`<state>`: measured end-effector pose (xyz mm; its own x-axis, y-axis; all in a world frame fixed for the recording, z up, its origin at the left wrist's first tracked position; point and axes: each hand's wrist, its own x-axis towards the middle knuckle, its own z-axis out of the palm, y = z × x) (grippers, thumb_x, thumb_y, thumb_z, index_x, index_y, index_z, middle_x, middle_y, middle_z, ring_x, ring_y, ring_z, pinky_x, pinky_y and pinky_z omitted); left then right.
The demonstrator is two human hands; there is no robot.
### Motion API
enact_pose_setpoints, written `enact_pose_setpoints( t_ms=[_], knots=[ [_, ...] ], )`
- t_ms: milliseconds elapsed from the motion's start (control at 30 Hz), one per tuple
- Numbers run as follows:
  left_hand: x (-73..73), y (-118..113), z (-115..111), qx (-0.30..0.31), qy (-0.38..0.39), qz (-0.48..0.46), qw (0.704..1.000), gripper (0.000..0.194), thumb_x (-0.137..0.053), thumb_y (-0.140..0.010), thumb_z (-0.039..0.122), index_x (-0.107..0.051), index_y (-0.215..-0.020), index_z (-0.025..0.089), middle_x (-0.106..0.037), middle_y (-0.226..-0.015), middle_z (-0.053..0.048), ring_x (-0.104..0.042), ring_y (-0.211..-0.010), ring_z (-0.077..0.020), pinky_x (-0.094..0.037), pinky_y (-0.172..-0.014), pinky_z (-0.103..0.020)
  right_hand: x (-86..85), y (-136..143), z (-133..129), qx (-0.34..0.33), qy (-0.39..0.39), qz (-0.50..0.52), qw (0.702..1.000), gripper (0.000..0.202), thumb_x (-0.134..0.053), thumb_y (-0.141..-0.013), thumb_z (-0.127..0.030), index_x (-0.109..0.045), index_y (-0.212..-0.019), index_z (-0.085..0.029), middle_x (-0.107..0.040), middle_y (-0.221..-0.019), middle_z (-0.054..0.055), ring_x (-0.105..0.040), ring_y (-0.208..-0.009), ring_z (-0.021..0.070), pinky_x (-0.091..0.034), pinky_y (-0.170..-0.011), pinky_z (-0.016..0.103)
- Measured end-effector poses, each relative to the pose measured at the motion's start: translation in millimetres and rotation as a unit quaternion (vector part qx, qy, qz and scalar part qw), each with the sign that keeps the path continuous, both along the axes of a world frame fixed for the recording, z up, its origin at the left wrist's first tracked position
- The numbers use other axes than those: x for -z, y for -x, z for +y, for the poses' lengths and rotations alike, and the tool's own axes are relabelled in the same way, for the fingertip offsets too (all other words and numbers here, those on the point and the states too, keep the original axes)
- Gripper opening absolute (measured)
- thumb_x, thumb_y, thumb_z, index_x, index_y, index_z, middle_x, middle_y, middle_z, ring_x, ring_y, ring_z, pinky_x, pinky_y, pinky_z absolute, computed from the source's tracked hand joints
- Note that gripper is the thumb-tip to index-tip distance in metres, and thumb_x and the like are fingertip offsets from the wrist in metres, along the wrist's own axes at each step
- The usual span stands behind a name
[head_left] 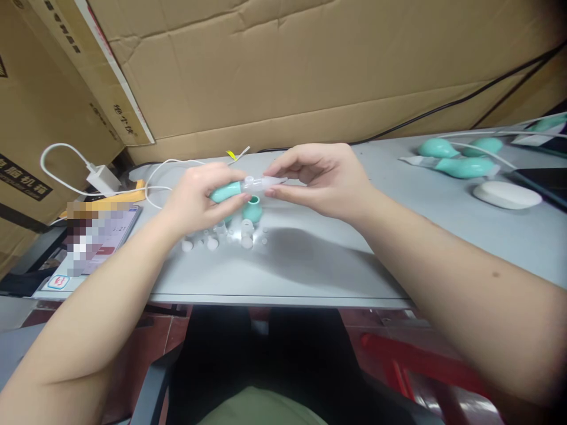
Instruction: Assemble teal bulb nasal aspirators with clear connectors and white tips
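Note:
Over the grey table, my left hand [190,198] is closed around a bulb nasal aspirator, its fingers and thumb on the teal bulb [227,192] and the clear middle piece [252,185]. The aspirator lies roughly level, pointing right. At its other end my right hand [332,177] pinches the frosted white tip [275,184] between thumb and fingers. Just below the hands a loose teal bulb [253,210] stands with its mouth up. Clear cylindrical pieces and several small white parts [212,243] lie in front of it; another teal part is partly hidden by my left hand.
Several teal aspirators [465,167] lie at the right, behind a white oval object [507,195]. A phone [115,236], a white charger [104,179] and a looping white cable are at the left. Cardboard [310,77] stands along the table's back. A red stool [398,360] is below right.

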<state>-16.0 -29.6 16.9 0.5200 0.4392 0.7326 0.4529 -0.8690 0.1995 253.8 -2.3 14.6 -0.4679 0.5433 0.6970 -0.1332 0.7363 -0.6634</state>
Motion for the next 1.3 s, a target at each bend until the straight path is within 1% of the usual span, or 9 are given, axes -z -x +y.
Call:
enact_pose_setpoints(
  t_ms=[100, 267, 333, 467, 533, 633, 733, 1000, 1300],
  knots=[
    [0.2, 0, 0, -0.001, 0.001, -0.003, 1.0, 0.02, -0.081, -0.103, 0.036, -0.09, -0.112, 0.021, -0.085, -0.091, -0.003, -0.074, -0.078, -0.0167, -0.055, -0.078, -0.032, 0.2, 0, -1, 0.009, -0.003, 0.0, 1.0, 0.022, -0.104, -0.086, -0.034, -0.089, -0.099, -0.026, -0.089, -0.098, 0.001, -0.084, -0.09, 0.0194, -0.075, -0.088, 0.033],
    [0.9, -1, 0, -0.003, 0.002, -0.006, 1.0, 0.019, -0.08, -0.102, 0.036, -0.089, -0.112, 0.022, -0.085, -0.092, -0.002, -0.074, -0.079, -0.0167, -0.055, -0.078, -0.032, 3.1, 1, 0, 0.049, -0.006, -0.021, 0.999, 0.03, -0.102, -0.088, -0.05, -0.088, -0.099, -0.026, -0.089, -0.101, 0.003, -0.083, -0.091, 0.0227, -0.076, -0.09, 0.039],
    [1.3, -1, 1, -0.007, -0.002, -0.012, 1.0, 0.019, -0.08, -0.102, 0.037, -0.089, -0.11, 0.022, -0.085, -0.09, -0.001, -0.073, -0.077, -0.016, -0.054, -0.076, -0.031, 3.9, 1, 0, 0.061, -0.024, -0.026, 0.998, 0.029, -0.1, -0.09, -0.051, -0.089, -0.101, -0.027, -0.089, -0.102, 0.002, -0.083, -0.092, 0.0228, -0.076, -0.089, 0.039],
    [2.3, -1, 1, -0.013, -0.008, -0.02, 1.0, 0.021, -0.079, -0.103, 0.041, -0.088, -0.108, 0.022, -0.083, -0.088, -0.002, -0.07, -0.075, -0.0157, -0.054, -0.076, -0.031, 2.3, -3, -2, 0.068, -0.081, -0.075, 0.992, 0.018, -0.093, -0.097, -0.042, -0.09, -0.114, -0.036, -0.091, -0.116, -0.002, -0.083, -0.098, 0.0233, -0.075, -0.094, 0.042],
    [2.7, -1, 1, -0.022, -0.003, -0.019, 1.0, 0.025, -0.078, -0.103, 0.045, -0.087, -0.108, 0.022, -0.083, -0.088, -0.003, -0.07, -0.075, -0.0163, -0.054, -0.076, -0.032, 1.4, -6, -2, 0.075, -0.126, -0.091, 0.985, 0.019, -0.087, -0.102, -0.034, -0.09, -0.12, -0.039, -0.092, -0.118, -0.003, -0.084, -0.101, 0.0234, -0.074, -0.096, 0.043],
    [3.0, -1, 1, -0.041, 0.001, -0.016, 0.999, 0.031, -0.076, -0.104, 0.051, -0.088, -0.109, 0.023, -0.083, -0.088, -0.004, -0.069, -0.074, -0.0172, -0.055, -0.075, -0.033, 1.9, -8, 1, 0.083, -0.199, -0.073, 0.974, 0.022, -0.083, -0.104, -0.026, -0.091, -0.122, -0.036, -0.092, -0.113, -0.002, -0.086, -0.101, 0.0218, -0.071, -0.094, 0.038],
    [2.9, 0, 1, -0.043, -0.004, -0.009, 0.999, 0.031, -0.075, -0.104, 0.051, -0.088, -0.109, 0.023, -0.083, -0.088, -0.004, -0.069, -0.074, -0.0176, -0.055, -0.075, -0.033, 3.4, -8, 4, 0.086, -0.234, -0.067, 0.966, 0.021, -0.082, -0.104, -0.022, -0.092, -0.12, -0.031, -0.093, -0.111, -0.001, -0.087, -0.1, 0.0196, -0.069, -0.092, 0.033],
    [2.9, 1, 3, -0.026, -0.027, -0.004, 0.999, 0.023, -0.078, -0.104, 0.042, -0.088, -0.111, 0.023, -0.083, -0.089, -0.003, -0.07, -0.076, -0.0167, -0.054, -0.076, -0.033, 3.2, -9, 2, 0.142, -0.209, -0.139, 0.958, 0.022, -0.071, -0.111, -0.04, -0.091, -0.119, -0.036, -0.09, -0.108, 0.0, -0.083, -0.098, 0.025, -0.064, -0.094, 0.042],
    [4.0, 3, 4, -0.042, -0.026, 0.015, 0.999, 0.027, -0.076, -0.105, 0.046, -0.09, -0.114, 0.024, -0.086, -0.093, -0.004, -0.075, -0.08, -0.0194, -0.057, -0.08, -0.035, -0.4, -9, -3, 0.153, -0.223, -0.163, 0.949, 0.024, -0.067, -0.114, -0.041, -0.09, -0.117, -0.037, -0.087, -0.1, 0.001, -0.08, -0.092, 0.0233, -0.063, -0.088, 0.04]
  ],
)
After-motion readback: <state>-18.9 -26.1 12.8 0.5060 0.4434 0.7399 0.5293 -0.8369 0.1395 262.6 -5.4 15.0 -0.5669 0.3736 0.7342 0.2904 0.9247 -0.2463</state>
